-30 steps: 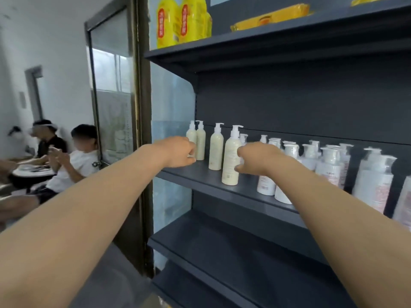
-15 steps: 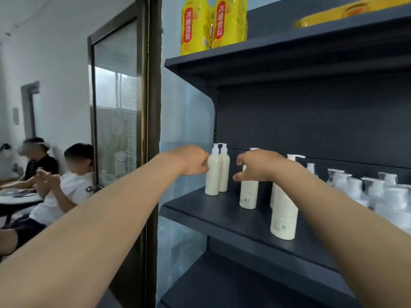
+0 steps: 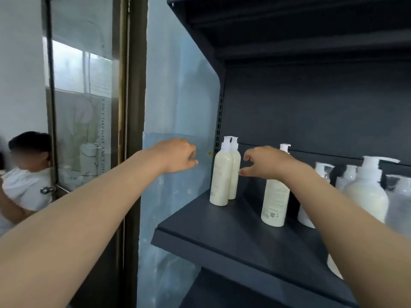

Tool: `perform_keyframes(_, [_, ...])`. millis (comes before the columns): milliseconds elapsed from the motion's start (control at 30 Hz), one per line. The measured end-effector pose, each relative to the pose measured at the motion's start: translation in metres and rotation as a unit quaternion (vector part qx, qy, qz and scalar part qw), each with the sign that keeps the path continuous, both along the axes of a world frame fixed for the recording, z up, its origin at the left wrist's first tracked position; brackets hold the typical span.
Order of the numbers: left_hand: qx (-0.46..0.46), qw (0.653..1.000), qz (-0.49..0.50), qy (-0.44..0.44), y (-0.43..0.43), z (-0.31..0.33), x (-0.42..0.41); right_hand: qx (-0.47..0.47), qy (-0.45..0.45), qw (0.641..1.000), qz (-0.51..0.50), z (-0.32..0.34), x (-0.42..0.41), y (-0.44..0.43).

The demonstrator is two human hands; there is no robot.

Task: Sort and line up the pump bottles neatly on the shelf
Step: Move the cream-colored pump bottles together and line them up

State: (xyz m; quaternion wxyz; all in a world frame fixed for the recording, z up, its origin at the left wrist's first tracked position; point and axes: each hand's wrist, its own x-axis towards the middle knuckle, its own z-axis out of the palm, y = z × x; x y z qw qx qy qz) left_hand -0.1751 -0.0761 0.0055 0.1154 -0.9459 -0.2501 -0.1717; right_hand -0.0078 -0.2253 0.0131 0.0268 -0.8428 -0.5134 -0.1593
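Between the left hand [image 3: 178, 155] and right hand [image 3: 264, 162], at the shelf's [image 3: 222, 236] left end, two cream pump bottles [image 3: 223, 176] stand upright, touching each other. Both hands hold nothing: the left's fingers curl loosely, apart from the pair, and the right's thumb and fingers spread just beside it. A third cream bottle [image 3: 275, 201] stands behind the right wrist.

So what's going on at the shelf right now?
A person is lining up pump bottles on the dark shelf. Neither hand holds anything. The left hand hovers left of the pair of cream bottles at the shelf's end. The right hand is open in a C shape just right of them. A third cream bottle stands apart behind the right forearm, with translucent bottles further along.
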Motion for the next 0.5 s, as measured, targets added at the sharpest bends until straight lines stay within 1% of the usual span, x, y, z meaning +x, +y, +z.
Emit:
perform_keyframes(133, [-0.003, 1.000, -0.010, -0.024, 0.061, 0.011, 0.029, 0.033, -0.046, 0.998, -0.038, 0.013, 0.029, 0.039])
perform_keyframes(233, [-0.017, 0.999, -0.030, -0.040, 0.097, 0.022, 0.055, 0.074, -0.031, 0.995, -0.056, 0.025, 0.051, 0.063])
perform_keyframes(367, [-0.011, 0.994, -0.088, -0.068, 0.135, 0.023, 0.087, 0.095, -0.020, 0.992, -0.081, 0.029, 0.065, 0.087])
perform_keyframes(500, [-0.034, 0.986, -0.133, -0.094, 0.162, 0.017, 0.119, 0.106, 0.004, 0.991, -0.084, 0.024, 0.066, 0.098])
